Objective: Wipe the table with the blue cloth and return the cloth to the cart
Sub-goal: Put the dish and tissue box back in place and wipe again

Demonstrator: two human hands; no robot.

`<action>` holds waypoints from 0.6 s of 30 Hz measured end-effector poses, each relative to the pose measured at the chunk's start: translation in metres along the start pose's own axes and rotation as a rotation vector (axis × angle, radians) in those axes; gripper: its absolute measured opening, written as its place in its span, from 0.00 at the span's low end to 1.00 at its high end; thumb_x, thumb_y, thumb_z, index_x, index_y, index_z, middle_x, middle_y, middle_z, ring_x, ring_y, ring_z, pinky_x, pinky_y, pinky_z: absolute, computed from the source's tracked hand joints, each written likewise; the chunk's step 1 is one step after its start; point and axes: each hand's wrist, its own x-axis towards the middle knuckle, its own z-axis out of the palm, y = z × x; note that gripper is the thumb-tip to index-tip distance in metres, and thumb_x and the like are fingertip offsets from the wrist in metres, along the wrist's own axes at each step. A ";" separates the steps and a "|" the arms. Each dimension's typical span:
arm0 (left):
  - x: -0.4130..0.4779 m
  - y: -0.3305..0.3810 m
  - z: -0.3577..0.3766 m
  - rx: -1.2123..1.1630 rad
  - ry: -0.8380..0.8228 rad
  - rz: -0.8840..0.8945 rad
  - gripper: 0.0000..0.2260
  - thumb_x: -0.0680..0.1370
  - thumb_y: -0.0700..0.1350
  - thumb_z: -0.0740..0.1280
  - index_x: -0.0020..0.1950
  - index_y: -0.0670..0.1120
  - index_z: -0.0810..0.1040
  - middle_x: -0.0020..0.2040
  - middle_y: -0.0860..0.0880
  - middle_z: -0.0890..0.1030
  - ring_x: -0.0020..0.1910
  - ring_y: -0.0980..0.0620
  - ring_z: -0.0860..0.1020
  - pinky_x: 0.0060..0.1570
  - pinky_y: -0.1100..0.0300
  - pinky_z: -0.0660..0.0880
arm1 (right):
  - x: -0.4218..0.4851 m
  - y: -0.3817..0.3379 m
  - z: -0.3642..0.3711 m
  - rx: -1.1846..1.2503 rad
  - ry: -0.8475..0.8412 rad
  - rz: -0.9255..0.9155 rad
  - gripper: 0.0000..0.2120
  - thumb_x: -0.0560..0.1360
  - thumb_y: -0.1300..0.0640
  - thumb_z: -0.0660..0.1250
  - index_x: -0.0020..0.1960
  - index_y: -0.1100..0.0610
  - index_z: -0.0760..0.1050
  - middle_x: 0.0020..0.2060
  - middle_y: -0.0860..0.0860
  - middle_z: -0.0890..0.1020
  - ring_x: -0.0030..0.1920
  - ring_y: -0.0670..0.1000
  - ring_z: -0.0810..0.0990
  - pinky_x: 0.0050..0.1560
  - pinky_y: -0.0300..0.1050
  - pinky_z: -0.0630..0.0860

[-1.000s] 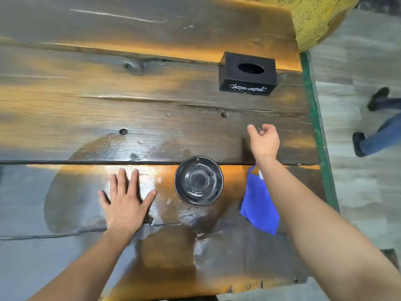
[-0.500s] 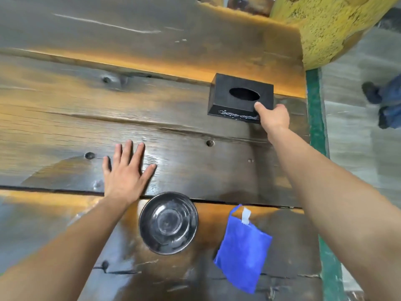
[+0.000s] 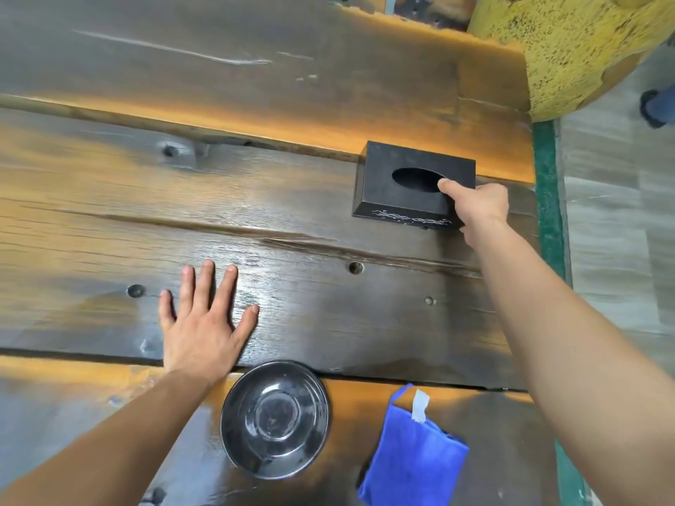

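The blue cloth (image 3: 411, 458), folded with a white tag, lies on the dark wooden table (image 3: 255, 220) near its front right, and no hand touches it. My right hand (image 3: 475, 204) grips the right front corner of a black tissue box (image 3: 398, 188), thumb on its top by the oval slot. Fingers spread, my left hand (image 3: 204, 323) rests flat on the table left of centre. The cart is not in view.
A round black dish (image 3: 274, 419) sits on the table just left of the cloth. A yellow speckled pillar (image 3: 569, 49) stands at the table's far right corner. The green-edged table side (image 3: 546, 199) borders grey floor, where a person's shoe (image 3: 653, 107) shows.
My right hand reached forward from the cloth's side to the tissue box and took hold of its corner. The view shifted forward, and my left hand slid further up the table.
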 end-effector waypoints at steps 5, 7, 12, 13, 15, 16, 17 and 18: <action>0.002 -0.002 -0.003 -0.007 -0.030 0.009 0.35 0.80 0.73 0.45 0.84 0.62 0.46 0.86 0.52 0.49 0.85 0.49 0.40 0.79 0.43 0.36 | -0.028 0.004 -0.003 -0.011 0.039 -0.022 0.25 0.64 0.40 0.80 0.45 0.58 0.77 0.47 0.51 0.80 0.48 0.58 0.79 0.52 0.53 0.81; 0.004 -0.003 -0.006 -0.043 -0.074 0.011 0.35 0.79 0.74 0.44 0.84 0.63 0.45 0.86 0.53 0.46 0.84 0.50 0.38 0.78 0.43 0.34 | -0.044 0.009 -0.003 -0.043 0.075 -0.047 0.22 0.63 0.40 0.80 0.36 0.54 0.72 0.40 0.52 0.77 0.39 0.58 0.75 0.42 0.48 0.76; 0.009 -0.015 -0.019 -0.111 -0.186 0.079 0.34 0.78 0.72 0.45 0.83 0.66 0.45 0.85 0.56 0.41 0.84 0.52 0.37 0.79 0.42 0.37 | -0.082 0.014 0.003 -0.097 0.104 -0.007 0.21 0.64 0.45 0.80 0.34 0.58 0.73 0.32 0.51 0.79 0.32 0.53 0.77 0.46 0.54 0.83; 0.009 -0.020 -0.022 -0.120 -0.190 0.101 0.33 0.78 0.71 0.46 0.83 0.65 0.47 0.86 0.56 0.42 0.84 0.52 0.38 0.80 0.42 0.39 | -0.086 0.013 0.005 -0.111 0.088 -0.008 0.21 0.63 0.45 0.80 0.36 0.59 0.75 0.34 0.54 0.81 0.34 0.55 0.79 0.46 0.54 0.84; 0.007 -0.032 -0.027 -0.121 -0.174 0.130 0.31 0.80 0.68 0.48 0.84 0.64 0.52 0.86 0.55 0.45 0.85 0.51 0.41 0.80 0.43 0.42 | -0.091 0.010 0.007 -0.136 0.049 -0.010 0.23 0.63 0.43 0.80 0.44 0.60 0.77 0.42 0.56 0.83 0.42 0.59 0.81 0.47 0.53 0.84; 0.003 -0.039 -0.028 -0.113 -0.159 0.126 0.31 0.81 0.68 0.49 0.84 0.63 0.53 0.86 0.55 0.46 0.85 0.51 0.42 0.80 0.44 0.42 | -0.093 0.009 0.008 -0.136 0.038 0.000 0.25 0.63 0.43 0.81 0.47 0.60 0.77 0.44 0.55 0.82 0.44 0.60 0.81 0.48 0.54 0.84; -0.002 -0.046 -0.028 -0.107 -0.142 0.108 0.31 0.81 0.68 0.49 0.84 0.63 0.53 0.86 0.55 0.46 0.85 0.51 0.41 0.80 0.44 0.41 | -0.094 0.008 0.008 -0.128 0.035 0.012 0.25 0.63 0.44 0.81 0.48 0.60 0.76 0.45 0.55 0.81 0.46 0.60 0.80 0.50 0.56 0.84; -0.007 -0.053 -0.028 -0.106 -0.125 0.081 0.31 0.81 0.69 0.49 0.84 0.63 0.52 0.86 0.55 0.46 0.85 0.51 0.41 0.80 0.43 0.41 | -0.096 0.008 0.008 -0.118 0.039 0.023 0.24 0.63 0.46 0.81 0.48 0.59 0.75 0.46 0.55 0.81 0.46 0.60 0.80 0.51 0.57 0.84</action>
